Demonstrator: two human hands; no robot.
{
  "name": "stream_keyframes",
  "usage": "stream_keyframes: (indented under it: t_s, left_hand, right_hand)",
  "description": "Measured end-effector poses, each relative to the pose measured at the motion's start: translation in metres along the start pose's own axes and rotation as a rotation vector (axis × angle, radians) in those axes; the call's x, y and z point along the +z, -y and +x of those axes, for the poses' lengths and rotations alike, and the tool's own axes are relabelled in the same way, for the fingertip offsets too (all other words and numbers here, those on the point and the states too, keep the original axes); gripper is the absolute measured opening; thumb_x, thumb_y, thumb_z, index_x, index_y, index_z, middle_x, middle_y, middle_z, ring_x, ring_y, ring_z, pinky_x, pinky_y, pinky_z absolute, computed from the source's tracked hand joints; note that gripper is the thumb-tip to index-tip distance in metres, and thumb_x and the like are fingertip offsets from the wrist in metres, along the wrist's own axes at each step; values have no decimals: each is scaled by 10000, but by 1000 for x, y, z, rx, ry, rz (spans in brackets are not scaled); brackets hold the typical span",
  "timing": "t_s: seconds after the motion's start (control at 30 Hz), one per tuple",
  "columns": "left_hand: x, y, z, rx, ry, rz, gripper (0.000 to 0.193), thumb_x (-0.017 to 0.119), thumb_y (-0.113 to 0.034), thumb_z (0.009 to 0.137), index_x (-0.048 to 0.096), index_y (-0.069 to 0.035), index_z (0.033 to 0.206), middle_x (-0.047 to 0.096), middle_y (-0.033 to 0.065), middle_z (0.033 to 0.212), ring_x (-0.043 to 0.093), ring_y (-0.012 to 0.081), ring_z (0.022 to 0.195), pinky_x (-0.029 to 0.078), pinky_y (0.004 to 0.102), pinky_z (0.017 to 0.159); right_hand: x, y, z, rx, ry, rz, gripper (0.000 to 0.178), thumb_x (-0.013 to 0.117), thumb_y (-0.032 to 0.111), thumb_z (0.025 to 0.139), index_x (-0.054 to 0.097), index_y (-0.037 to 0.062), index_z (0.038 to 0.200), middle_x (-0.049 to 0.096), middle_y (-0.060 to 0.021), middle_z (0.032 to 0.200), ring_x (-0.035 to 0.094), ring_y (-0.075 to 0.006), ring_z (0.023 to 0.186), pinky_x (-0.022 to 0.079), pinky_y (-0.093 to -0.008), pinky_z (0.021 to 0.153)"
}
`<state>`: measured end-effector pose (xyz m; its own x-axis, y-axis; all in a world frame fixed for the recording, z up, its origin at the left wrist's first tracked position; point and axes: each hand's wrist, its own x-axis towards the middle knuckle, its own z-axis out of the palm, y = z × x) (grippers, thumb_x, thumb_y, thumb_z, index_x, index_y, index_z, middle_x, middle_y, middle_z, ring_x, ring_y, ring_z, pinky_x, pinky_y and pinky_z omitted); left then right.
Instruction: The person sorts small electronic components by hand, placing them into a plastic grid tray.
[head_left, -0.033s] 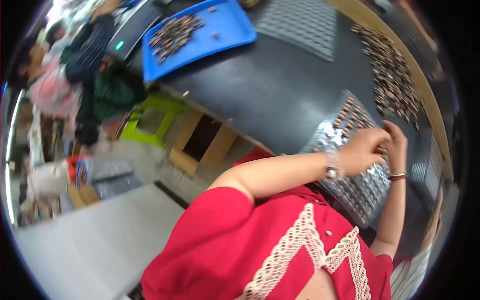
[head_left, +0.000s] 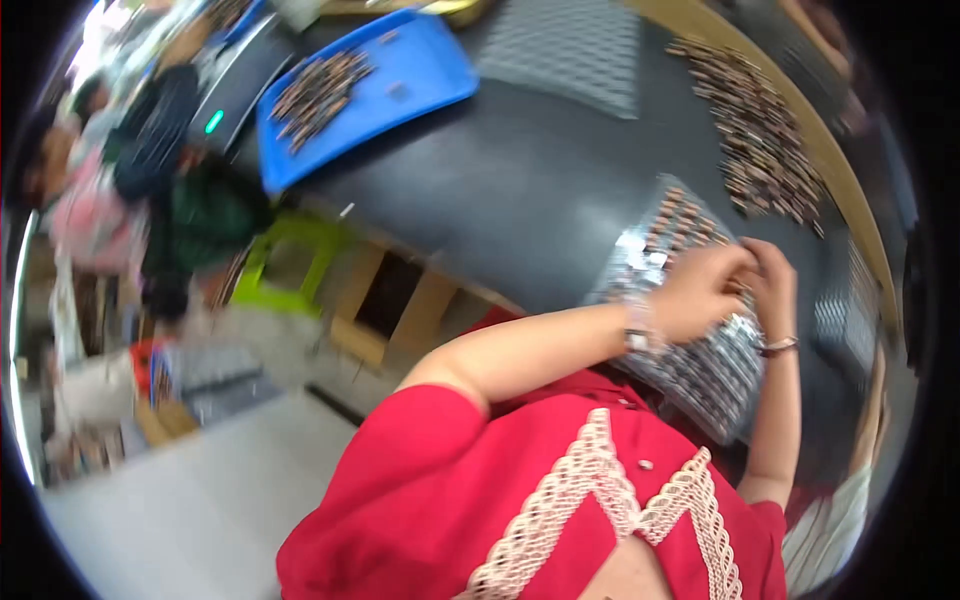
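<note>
Both hands meet over a clear, celled plastic tray (head_left: 700,390) on the black table (head_left: 500,190).
The tray lies close to the body, probably so both hands reach its cells easily; the loose pile of small brown pieces (head_left: 765,140) sits just beyond, likely for short reaches. The left hand (head_left: 693,292) is over the tray's middle, the right hand (head_left: 776,285) at its right edge, fingers curled together; blur hides whether either grips a piece.
</note>
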<state>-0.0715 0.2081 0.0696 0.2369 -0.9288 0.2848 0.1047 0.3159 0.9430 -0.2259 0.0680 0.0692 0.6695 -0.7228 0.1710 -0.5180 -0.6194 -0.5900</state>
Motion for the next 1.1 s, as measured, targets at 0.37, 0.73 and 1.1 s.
stream_keyframes:
  t_s: [0.37,0.73,1.1]
  left_hand:
    - [-111,13,29,-242,73,614,277,750,-43,701,639,-31,955,638,27,880,586,135,817,489,287,774]
    - [-100,12,28,36,608,1034,299,809,-88,564,657,-76,821,523,53,1141,378,303,1213,359,424,1024]
    - [-98,1,19,184,619,1200,195,737,-136,708,671,-93,887,542,77,1119,402,332,1198,364,442,1000]
  right_hand:
    - [14,1,-51,-282,-55,-499,135,561,50,791,595,11,916,610,-91,1124,582,-243,968,524,-353,780]
    - [15,-16,-40,-344,-85,-295,148,693,132,761,592,38,815,652,-48,929,605,-226,861,510,-329,743]
    - [-3,-2,-67,-319,-182,-163,187,731,144,720,617,65,846,639,-57,883,605,-231,816,505,-335,692]
